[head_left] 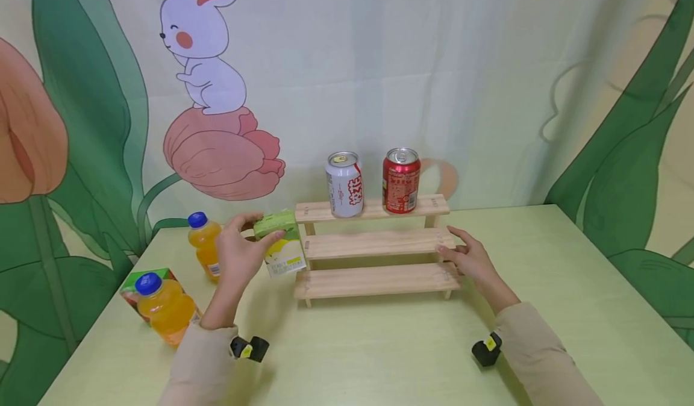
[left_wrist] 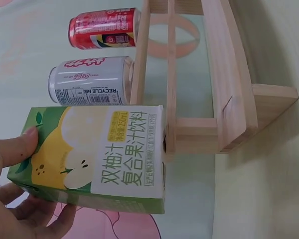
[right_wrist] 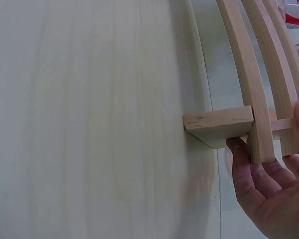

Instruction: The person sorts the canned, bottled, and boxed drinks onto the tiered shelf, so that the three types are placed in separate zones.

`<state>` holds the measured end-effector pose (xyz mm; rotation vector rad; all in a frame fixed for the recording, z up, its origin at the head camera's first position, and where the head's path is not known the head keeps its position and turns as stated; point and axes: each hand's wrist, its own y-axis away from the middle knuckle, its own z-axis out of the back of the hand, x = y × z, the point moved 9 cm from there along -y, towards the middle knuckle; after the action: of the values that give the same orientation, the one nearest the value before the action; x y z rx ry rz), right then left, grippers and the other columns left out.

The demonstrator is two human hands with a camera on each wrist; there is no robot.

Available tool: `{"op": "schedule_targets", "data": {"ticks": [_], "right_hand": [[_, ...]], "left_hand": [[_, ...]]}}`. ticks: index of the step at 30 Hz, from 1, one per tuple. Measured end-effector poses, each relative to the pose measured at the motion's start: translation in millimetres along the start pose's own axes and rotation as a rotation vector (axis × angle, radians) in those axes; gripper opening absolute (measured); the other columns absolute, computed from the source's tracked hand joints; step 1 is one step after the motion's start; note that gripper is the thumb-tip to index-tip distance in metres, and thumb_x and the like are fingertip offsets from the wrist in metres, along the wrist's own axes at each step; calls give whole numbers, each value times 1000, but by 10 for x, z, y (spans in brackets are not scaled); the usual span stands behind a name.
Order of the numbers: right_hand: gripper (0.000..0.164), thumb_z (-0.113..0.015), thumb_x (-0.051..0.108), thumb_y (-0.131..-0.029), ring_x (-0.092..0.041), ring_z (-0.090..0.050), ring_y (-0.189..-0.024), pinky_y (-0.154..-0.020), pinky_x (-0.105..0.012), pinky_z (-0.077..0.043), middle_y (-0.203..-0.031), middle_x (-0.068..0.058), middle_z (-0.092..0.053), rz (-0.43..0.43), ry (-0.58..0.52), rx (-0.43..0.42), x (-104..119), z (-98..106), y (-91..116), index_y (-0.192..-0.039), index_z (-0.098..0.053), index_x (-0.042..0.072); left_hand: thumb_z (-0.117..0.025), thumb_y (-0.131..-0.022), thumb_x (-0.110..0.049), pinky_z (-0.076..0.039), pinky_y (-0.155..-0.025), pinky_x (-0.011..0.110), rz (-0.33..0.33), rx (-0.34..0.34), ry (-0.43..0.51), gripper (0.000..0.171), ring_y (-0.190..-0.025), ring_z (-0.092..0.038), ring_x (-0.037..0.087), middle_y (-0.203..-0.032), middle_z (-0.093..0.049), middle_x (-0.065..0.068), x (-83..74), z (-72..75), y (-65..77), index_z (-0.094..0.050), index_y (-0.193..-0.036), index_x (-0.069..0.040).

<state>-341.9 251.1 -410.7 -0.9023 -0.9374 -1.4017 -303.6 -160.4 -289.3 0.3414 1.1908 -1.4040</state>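
Observation:
My left hand point(head_left: 240, 254) pinches a green and white juice box point(head_left: 284, 252) near its top, thumb on the front and fingers behind. The box is held at the left end of a three-step wooden rack point(head_left: 374, 246), overlapping its left edge in the left wrist view. At the rack's right end, my right hand point(head_left: 477, 262) grips the ends of the lower steps, its thumb by the middle one. On the top step stand a white soda can point(head_left: 345, 186) and, to its right, a red soda can point(head_left: 401, 183).
Two orange juice bottles with blue caps, a nearer bottle point(head_left: 165, 309) and a farther bottle point(head_left: 203, 246), stand at the table's left. Behind the nearer one is a green and red carton point(head_left: 130, 288), partly hidden. A printed curtain point(head_left: 488, 93) hangs behind the table point(head_left: 368, 358).

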Motion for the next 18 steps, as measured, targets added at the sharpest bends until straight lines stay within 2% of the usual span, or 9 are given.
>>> {"op": "schedule_targets", "data": {"ticks": [8, 18], "right_hand": [[67, -58, 27, -90, -7, -58, -71, -51, -22, -39, -104, -22, -60, -3, -9, -4, -13, 16, -9, -143, -24, 5], [66, -58, 26, -90, -7, -59, -73, -50, -22, -38, -105, -23, -61, -7, -13, -6, -12, 13, -6, -143, -25, 5]], "left_hand": [[-78, -70, -8, -52, -77, 36, -69, 18, 35, 37, -92, -53, 21, -103, -59, 13, -30, -4, -16, -66, -104, 4], [-78, -69, -7, -51, -79, 31, -65, 54, 86, 36, -96, -53, 22, -104, -58, 13, -66, -62, -11, -67, -101, 5]]}}
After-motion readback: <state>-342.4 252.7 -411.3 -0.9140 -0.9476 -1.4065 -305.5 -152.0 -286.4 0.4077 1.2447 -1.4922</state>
